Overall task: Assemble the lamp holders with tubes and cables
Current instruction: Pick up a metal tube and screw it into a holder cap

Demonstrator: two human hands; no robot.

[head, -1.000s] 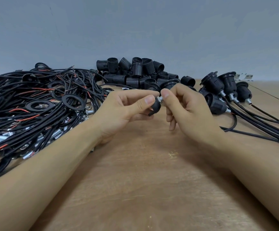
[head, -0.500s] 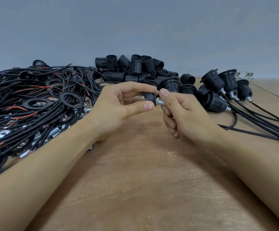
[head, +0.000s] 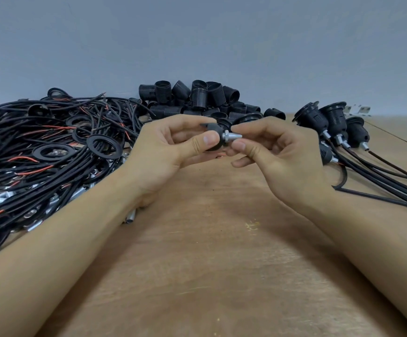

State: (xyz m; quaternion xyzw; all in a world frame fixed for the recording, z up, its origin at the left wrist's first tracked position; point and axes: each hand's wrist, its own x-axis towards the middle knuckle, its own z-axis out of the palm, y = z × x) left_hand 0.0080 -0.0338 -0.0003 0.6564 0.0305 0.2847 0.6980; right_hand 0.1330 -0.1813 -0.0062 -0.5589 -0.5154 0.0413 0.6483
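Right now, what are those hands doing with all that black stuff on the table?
A person is putting lamp parts together. The left hand pinches a small black cap, and the right hand fingers hold a short silver tube sticking out of it. A tangle of black cables lies on the left, loose black holders are piled at the back, and finished ones with cables lie on the right.
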